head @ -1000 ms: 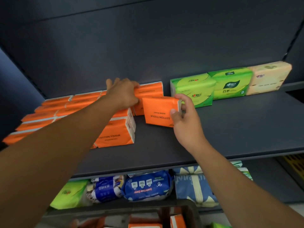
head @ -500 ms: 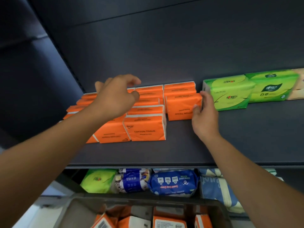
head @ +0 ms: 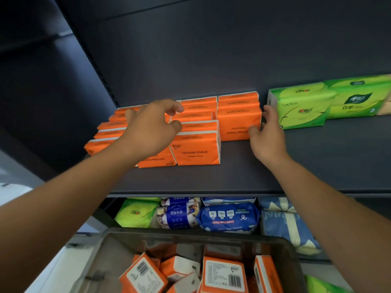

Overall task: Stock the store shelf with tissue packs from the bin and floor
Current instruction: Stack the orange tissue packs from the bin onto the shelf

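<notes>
Several orange tissue packs (head: 197, 151) stand in rows on the dark shelf (head: 232, 176). The rightmost orange pack (head: 238, 121) stands at the front of its row. My right hand (head: 265, 136) touches that pack's right side with its thumb and fingertips, fingers loosely spread. My left hand (head: 151, 127) hovers over the left rows with loosely curled fingers and holds nothing. A grey bin (head: 118, 242) at the bottom holds several more orange packs (head: 224, 275).
Green tissue packs (head: 302, 106) stand on the shelf right of my right hand. The lower shelf holds a green pack (head: 137, 214), blue packs (head: 228, 217) and a light blue pack (head: 285, 225). The shelf's back wall (head: 211, 49) rises behind the rows.
My right hand pushed the orange pack back into line with the rows and now rests at its right side. My left hand lifted off the left packs. The view dropped toward the bin.
</notes>
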